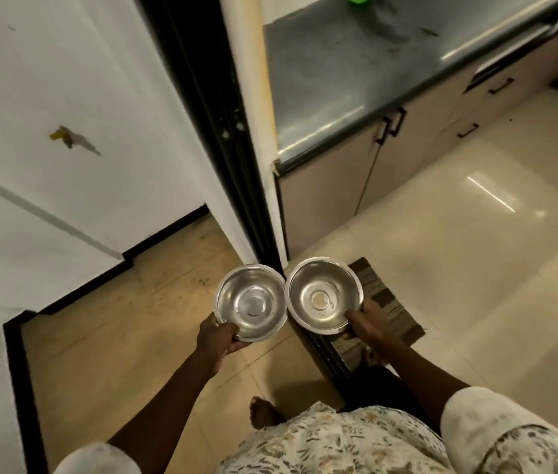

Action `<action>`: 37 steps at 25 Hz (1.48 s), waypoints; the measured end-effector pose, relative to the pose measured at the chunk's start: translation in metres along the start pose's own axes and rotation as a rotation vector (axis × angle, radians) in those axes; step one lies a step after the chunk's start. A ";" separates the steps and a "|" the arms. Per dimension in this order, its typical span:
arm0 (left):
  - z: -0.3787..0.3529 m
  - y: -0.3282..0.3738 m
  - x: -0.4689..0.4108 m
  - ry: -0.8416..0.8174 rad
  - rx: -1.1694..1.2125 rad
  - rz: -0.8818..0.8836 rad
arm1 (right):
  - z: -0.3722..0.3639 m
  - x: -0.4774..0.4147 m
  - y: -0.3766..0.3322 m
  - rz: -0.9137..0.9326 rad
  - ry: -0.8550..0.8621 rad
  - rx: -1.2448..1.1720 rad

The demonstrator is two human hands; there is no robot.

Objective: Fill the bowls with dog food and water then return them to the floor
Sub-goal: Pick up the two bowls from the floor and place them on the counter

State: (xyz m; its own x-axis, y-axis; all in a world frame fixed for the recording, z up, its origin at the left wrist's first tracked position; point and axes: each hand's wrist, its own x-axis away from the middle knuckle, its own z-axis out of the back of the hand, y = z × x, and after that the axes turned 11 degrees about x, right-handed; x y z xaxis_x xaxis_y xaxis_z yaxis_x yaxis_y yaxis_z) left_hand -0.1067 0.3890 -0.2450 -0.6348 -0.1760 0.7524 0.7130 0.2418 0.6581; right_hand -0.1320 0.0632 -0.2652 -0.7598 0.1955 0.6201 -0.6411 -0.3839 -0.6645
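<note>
Fingers of left hand [219, 336] and right hand [366, 323] clasp near rims of left bowl [251, 300] and right bowl [324, 294].

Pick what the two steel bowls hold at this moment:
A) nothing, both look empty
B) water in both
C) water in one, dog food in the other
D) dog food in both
A: the left bowl in the left hand and the right bowl in the right hand both show bare metal bottoms, with only a faint smudge in the right one.

We see home kitchen: dark stone tabletop [356, 80] over beige cabinets [339, 186] with black handles, glossy tiled floor [476, 251], striped doormat [385, 302].
</note>
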 end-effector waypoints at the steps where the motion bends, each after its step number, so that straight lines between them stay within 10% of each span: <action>1: -0.027 0.002 -0.003 -0.008 -0.025 0.006 | 0.021 -0.006 0.008 -0.026 0.010 -0.025; 15: -0.371 0.044 -0.024 -0.145 -0.124 0.010 | 0.316 -0.111 0.040 -0.144 0.272 -0.118; 37: -0.579 0.128 -0.094 0.036 0.107 -0.126 | 0.519 -0.346 -0.066 0.066 0.130 0.054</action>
State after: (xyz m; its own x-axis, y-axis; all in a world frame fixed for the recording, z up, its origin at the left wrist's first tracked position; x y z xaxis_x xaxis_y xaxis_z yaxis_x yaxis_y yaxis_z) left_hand 0.2167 -0.1159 -0.2153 -0.7049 -0.2447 0.6657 0.5914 0.3154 0.7421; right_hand 0.2294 -0.4476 -0.2193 -0.8100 0.2823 0.5141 -0.5852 -0.4474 -0.6763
